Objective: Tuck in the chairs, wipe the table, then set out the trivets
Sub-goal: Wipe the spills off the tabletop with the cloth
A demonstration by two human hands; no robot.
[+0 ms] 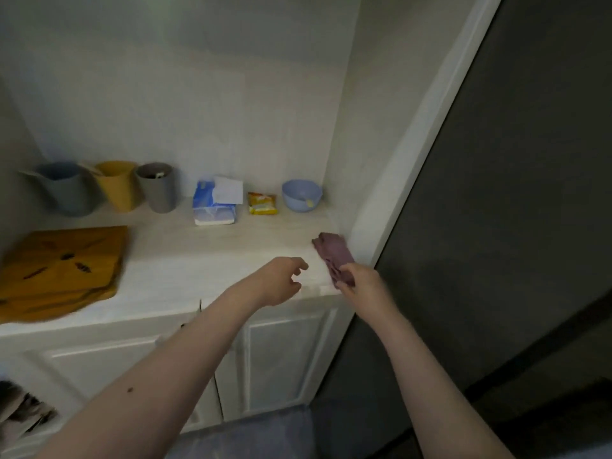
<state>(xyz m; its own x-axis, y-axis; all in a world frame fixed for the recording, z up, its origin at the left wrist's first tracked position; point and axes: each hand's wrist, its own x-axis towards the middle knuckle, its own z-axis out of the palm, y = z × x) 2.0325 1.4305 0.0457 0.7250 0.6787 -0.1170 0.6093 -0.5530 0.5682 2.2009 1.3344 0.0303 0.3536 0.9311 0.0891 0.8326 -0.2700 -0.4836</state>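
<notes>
wooden trivets [59, 270] lie stacked at the counter's [205, 256] left end. behind them stand a blue cup [66, 188], a yellow cup [116, 183] and a grey cup [157, 187], then a tissue pack [215, 203], a yellow packet [262, 203] and a blue bowl [302, 195]. the left hand [281, 281] hovers over the counter's front edge, fingers loosely spread, holding nothing. the right hand [361, 283] grips a purple cloth [332, 251] at the counter's right corner.

Trivets [59, 273] — blurred, cut off left
</notes>
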